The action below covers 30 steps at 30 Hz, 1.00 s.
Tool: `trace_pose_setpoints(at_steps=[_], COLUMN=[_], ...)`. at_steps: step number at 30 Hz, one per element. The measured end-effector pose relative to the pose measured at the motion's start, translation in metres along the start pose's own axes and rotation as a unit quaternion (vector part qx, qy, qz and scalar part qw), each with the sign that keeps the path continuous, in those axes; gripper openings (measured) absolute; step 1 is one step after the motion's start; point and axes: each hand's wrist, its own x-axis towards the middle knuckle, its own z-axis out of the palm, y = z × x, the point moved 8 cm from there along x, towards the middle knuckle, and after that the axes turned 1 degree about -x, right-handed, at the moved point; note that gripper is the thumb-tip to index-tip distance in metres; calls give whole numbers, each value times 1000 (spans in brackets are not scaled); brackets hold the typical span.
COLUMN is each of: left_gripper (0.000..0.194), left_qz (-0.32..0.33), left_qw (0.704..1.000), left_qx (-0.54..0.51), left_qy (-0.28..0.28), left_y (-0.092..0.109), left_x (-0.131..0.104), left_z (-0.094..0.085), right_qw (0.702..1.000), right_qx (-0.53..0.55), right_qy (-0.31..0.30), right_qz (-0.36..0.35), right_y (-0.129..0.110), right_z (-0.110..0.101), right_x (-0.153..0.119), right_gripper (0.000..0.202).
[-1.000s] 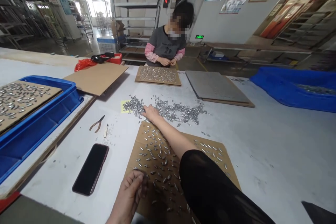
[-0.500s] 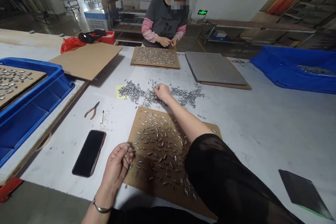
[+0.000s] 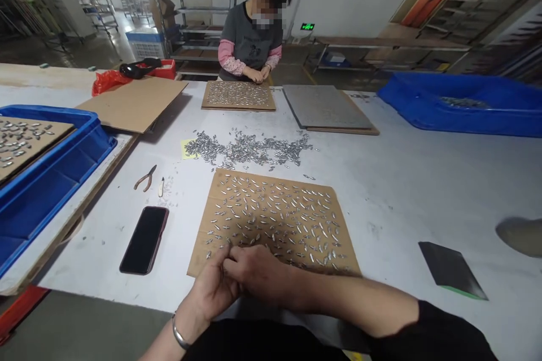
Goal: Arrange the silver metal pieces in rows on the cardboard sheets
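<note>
My left hand (image 3: 215, 287), with a metal bangle at the wrist, is turned palm up at the near left of a brown cardboard sheet (image 3: 199, 256). Its fingers are curled together. My right hand (image 3: 260, 273) meets it there, fingers pinched against the left fingertips. Whatever lies between them is too small and hidden to make out. Rows of small, pointed silvery metal pieces (image 3: 289, 203) cover the sheet. Beyond it lies a loose heap of the same pieces (image 3: 243, 148), its left end on a yellow paper (image 3: 184, 149).
Left of the sheet lie a phone (image 3: 144, 241), pliers (image 3: 146, 178) and a small knife (image 3: 161, 187). Blue bins (image 3: 95, 141) flank the table. Across it, a co-worker (image 3: 249, 39) handles something by a filled board (image 3: 239, 106). A dark plate (image 3: 451, 268) lies at right.
My right hand has come back from the heap to my left hand at the sheet's near edge. My left hand has moved slightly right and nearer. The camera view has shifted.
</note>
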Motion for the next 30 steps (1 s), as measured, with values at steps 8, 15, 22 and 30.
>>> trace_pose_setpoints(at_steps=[8, 15, 22, 30], left_gripper=[29, 39, 44, 45], left_qz=[77, 104, 114, 121], left_qw=[994, 985, 978, 984], left_qx=[65, 135, 173, 128], left_qy=[-29, 7, 0, 4], left_y=[-9, -2, 1, 7], left_x=[-11, -28, -29, -22], left_z=[-13, -29, -36, -40], right_qw=[965, 954, 969, 986], right_qx=[141, 79, -27, -108], right_qy=[180, 131, -11, -47], right_qz=[125, 258, 245, 119], right_y=[19, 82, 93, 84], right_z=[-6, -18, -14, -12], right_x=[-41, -14, 28, 48], right_gripper=[22, 28, 26, 26])
